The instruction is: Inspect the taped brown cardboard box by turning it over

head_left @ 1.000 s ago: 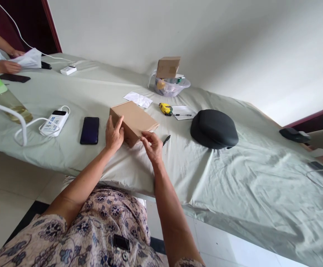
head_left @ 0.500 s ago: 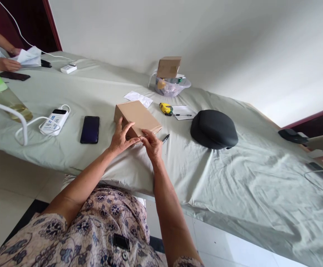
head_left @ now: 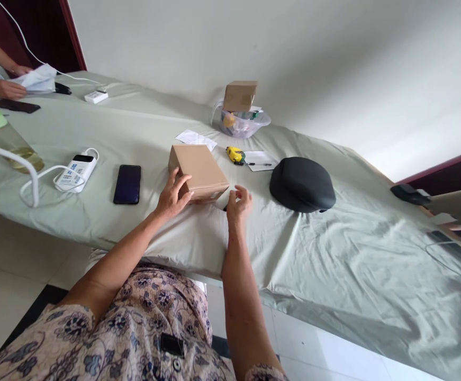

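Note:
A closed brown cardboard box (head_left: 201, 168) sits on the cloth-covered table in front of me. My left hand (head_left: 171, 197) holds it at its near left corner, thumb on the front and fingers spread on the side and top edge. To the right of the box, apart from it, is my right hand (head_left: 238, 205), its fingers loosely bent and apart, with nothing seen in them. A black marker (head_left: 225, 208) lies beside this hand, mostly hidden by it.
A phone (head_left: 127, 184), a white power strip (head_left: 77, 173) and a green-lidded bottle (head_left: 10, 140) are on the left. Behind are a yellow tape measure (head_left: 235, 154), papers and a plastic basket (head_left: 244, 126). A black case (head_left: 302, 184) sits right. Another person holds papers (head_left: 37, 79).
My right hand has left the box's front edge and moved right, over to the marker. The box has turned slightly and shows more of its front. My left hand has stayed on it.

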The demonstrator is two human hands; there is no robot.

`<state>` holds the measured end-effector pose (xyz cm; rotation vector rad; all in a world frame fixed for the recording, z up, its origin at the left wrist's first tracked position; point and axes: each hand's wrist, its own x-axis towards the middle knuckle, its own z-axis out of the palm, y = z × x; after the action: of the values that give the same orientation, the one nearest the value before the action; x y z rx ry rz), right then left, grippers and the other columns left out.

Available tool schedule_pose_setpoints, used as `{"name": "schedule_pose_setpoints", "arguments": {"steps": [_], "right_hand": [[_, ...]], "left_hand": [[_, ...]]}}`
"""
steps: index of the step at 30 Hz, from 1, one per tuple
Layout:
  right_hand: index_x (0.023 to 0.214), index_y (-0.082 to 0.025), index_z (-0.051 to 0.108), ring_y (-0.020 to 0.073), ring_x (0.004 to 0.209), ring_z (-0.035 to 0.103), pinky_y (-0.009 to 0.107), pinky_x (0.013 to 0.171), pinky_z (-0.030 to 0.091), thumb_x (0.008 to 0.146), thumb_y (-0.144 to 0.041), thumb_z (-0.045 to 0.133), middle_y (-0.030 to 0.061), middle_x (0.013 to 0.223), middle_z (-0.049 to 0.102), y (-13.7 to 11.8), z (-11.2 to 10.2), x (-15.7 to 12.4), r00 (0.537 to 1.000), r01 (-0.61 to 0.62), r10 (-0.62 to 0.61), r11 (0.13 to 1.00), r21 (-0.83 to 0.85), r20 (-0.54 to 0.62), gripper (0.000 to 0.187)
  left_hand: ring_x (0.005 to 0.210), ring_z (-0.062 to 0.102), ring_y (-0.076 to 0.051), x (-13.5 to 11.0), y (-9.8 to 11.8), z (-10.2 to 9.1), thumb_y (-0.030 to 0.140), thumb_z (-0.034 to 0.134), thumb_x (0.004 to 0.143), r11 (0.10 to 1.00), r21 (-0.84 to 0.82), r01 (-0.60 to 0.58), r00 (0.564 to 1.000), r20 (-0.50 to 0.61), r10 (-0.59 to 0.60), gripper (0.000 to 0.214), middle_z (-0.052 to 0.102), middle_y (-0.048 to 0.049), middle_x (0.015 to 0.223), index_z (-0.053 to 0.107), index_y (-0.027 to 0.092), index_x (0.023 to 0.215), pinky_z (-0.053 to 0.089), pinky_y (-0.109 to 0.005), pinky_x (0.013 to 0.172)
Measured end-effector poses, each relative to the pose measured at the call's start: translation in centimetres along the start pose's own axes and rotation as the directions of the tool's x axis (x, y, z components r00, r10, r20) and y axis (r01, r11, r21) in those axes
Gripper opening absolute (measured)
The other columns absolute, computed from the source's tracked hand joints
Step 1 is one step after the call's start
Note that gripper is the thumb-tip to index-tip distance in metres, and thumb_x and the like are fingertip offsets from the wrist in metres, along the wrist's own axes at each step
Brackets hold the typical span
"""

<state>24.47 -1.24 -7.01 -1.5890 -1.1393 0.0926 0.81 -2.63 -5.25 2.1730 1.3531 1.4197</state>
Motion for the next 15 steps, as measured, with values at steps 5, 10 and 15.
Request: {"name": "schedule_pose_setpoints", "arguments": {"steps": [5,10,15], "right_hand": [[0.092,-0.022,0.076,0.0309,0.117,0.051,0.054,0.102,0.044,0.073,-0.033,0.067,0.013,0.118,0.062,2.6,0.6,-0.4,0.992,0.063,-0.036,0.97,-0.235,0.121,0.024],[0.083,-0.019,0.075,0.0362,0.118,0.05,0.069,0.102,0.039,0.065,-0.021,0.06,0.0155,0.112,0.062,4.1,0.1,0.1,0.997,-0.043,0.059,0.96,-0.278,0.048,0.023],[0.089,-0.018,0.076,0.0373,0.118,0.051,0.073,0.102,0.036,0.07,-0.017,0.054,0.0174,0.114,0.062,5.1,-1.2,0.7,0.988,-0.155,0.144,0.939,-0.308,-0.058,0.03]], "left_hand": [[0.14,0.051,-0.026,0.3,-0.4,0.0,0.046,0.044,0.101,1.0,-0.009,0.027,0.998,-0.047,-0.028,0.041,0.049,-0.0136,0.151,0.059,0.024,0.132,0.048,-0.042,0.115],[0.134,0.056,-0.025,0.5,-0.7,-0.1,0.041,0.041,0.102,1.0,-0.01,0.016,0.996,-0.09,-0.017,0.039,0.056,-0.0124,0.145,0.06,0.024,0.131,0.05,-0.04,0.113],[0.133,0.056,-0.024,0.6,-1.0,0.0,0.041,0.037,0.103,0.999,-0.012,0.03,0.993,-0.112,-0.031,0.042,0.057,-0.013,0.143,0.06,0.021,0.133,0.048,-0.04,0.115]]}}
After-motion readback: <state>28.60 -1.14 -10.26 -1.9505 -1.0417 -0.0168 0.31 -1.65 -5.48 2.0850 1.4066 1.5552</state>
